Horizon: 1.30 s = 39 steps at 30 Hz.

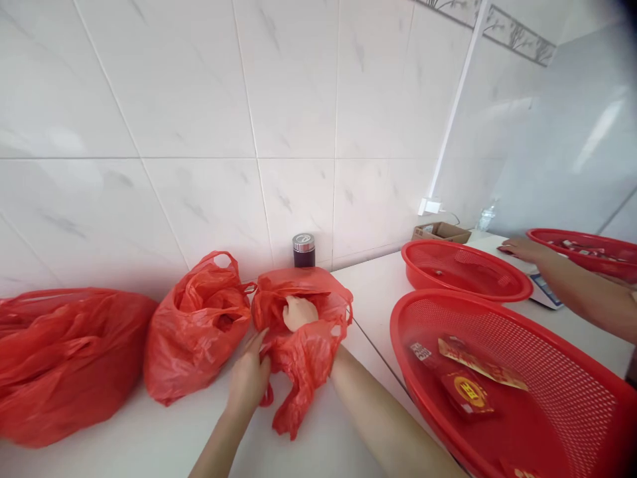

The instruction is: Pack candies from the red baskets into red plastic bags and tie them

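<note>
A small red plastic bag [303, 345] lies open on the white counter [318, 445] in front of me. My right hand [298, 312] is inside its mouth, fingers curled into a fist; what they hold is hidden. My left hand [249, 378] presses against the bag's left edge, fingers together gripping the plastic. Another knotted red bag [196, 332] sits just left of it, touching it.
A large red bag [60, 358] lies at far left. A dark jar with a metal lid [303, 250] stands by the wall. A red mesh basket [572, 392] holds red packets [468, 392]; a second basket [462, 269], a cardboard box [440, 232] and another person's arm [562, 279] are beyond.
</note>
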Available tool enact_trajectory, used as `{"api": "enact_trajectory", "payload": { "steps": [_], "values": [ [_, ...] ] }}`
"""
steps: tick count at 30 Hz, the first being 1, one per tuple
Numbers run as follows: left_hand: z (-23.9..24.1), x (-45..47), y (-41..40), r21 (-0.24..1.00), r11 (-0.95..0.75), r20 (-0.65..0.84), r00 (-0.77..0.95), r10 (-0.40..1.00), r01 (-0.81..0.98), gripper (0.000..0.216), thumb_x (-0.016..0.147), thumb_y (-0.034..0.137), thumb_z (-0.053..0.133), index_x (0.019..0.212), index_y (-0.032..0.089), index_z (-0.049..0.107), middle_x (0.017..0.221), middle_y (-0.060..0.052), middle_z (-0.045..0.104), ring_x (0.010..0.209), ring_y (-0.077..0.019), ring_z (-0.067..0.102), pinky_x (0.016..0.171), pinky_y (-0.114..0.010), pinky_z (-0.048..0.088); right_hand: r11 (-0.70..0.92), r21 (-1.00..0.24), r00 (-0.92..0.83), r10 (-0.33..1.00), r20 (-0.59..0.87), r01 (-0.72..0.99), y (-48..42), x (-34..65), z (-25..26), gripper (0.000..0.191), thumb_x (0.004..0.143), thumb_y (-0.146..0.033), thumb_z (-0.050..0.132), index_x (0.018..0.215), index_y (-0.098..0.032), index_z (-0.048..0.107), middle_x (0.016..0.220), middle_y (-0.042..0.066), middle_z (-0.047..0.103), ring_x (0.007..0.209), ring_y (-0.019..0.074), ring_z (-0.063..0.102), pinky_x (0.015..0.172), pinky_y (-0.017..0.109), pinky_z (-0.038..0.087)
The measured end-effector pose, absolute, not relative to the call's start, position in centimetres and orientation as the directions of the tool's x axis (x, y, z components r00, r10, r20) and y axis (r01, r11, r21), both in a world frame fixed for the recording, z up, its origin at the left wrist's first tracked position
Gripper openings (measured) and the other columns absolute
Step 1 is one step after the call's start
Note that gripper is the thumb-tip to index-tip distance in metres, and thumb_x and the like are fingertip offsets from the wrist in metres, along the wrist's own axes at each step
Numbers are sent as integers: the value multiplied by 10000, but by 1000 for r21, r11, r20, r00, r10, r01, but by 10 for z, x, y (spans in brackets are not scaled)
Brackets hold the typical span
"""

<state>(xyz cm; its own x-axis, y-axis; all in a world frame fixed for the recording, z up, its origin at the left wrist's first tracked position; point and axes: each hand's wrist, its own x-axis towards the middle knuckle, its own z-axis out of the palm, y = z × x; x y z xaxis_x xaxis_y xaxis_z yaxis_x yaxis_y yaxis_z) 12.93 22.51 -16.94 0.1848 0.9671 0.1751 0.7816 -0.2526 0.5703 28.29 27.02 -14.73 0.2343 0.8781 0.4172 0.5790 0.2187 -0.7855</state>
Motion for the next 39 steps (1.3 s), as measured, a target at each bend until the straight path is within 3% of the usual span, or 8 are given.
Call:
{"api": "enact_trajectory", "payload": {
  "steps": [11, 15, 20, 23, 26, 30, 34, 39],
  "values": [
    [-150, 85, 152, 873, 7, -21, 22, 1000, 487, 491, 682, 204, 439, 1157, 244, 553, 1221, -54, 621, 893, -226, 662, 750, -343, 522, 299, -888, -7, 949, 317, 350, 265, 291, -118, 227, 757, -35, 568, 776, -207, 715, 939, -7, 730, 964, 155, 644, 954, 292, 442],
    [-137, 82, 131, 936, 26, -51, 62, 997, 352, 345, 665, 209, 460, 983, 237, 592, 997, -20, 668, 855, -203, 637, 674, -278, 500, 240, -938, -10, 969, 245, 252, 181, 315, -84, 254, 894, -266, 490, 1063, -231, 677, 1054, 45, 699, 929, 177, 665, 787, 326, 539],
    [-117, 85, 103, 968, 150, -187, 185, 965, 199, 177, 753, 349, 546, 871, 222, 578, 760, 11, 596, 652, -164, 561, 551, -249, 457, 512, -836, 349, 760, 548, 199, 45, 305, -56, 141, 891, -250, 512, 956, -239, 637, 854, 17, 666, 779, 150, 615, 696, 283, 508],
    [-112, 87, 86, 972, 194, -221, 230, 948, 133, 199, 756, 402, 601, 811, 212, 577, 766, 11, 587, 641, -151, 555, 569, -252, 468, 618, -688, 74, 721, 689, 381, -3, 285, -74, 204, 780, -238, 647, 975, -299, 654, 812, 8, 654, 728, 180, 593, 689, 323, 495],
    [-109, 81, 71, 967, 226, -248, 240, 938, 117, 206, 765, 410, 621, 810, 208, 615, 766, 11, 597, 685, -151, 565, 668, -269, 498, 485, -653, -238, 869, 433, 581, -11, 282, -108, 552, 629, -343, 768, 1163, -335, 627, 1110, 64, 648, 920, 257, 609, 821, 402, 478],
    [-111, 58, 56, 955, 271, -296, 293, 909, 123, 272, 763, 441, 655, 846, 184, 687, 751, -5, 619, 692, -148, 559, 722, -264, 487, 158, -756, -208, 978, 30, 635, 15, 306, -149, 318, 765, -200, 543, 1047, -288, 659, 813, 8, 684, 713, 172, 632, 699, 296, 479],
    [-118, 37, 48, 953, 301, -297, 328, 897, 42, 267, 777, 428, 667, 861, 178, 713, 811, -36, 661, 731, -166, 567, 673, -250, 459, 78, -885, 83, 988, 130, 459, 45, 332, -156, 226, 754, -168, 490, 912, -233, 639, 745, -16, 637, 687, 150, 603, 684, 278, 478],
    [-132, 18, 48, 938, 341, -310, 277, 910, -70, 263, 808, 435, 640, 800, 188, 730, 788, -30, 673, 767, -172, 572, 741, -272, 477, 266, -952, 238, 945, 226, -150, 60, 337, -137, 151, 786, -240, 540, 918, -209, 606, 877, -4, 635, 830, 149, 620, 791, 307, 506]
  ]
}}
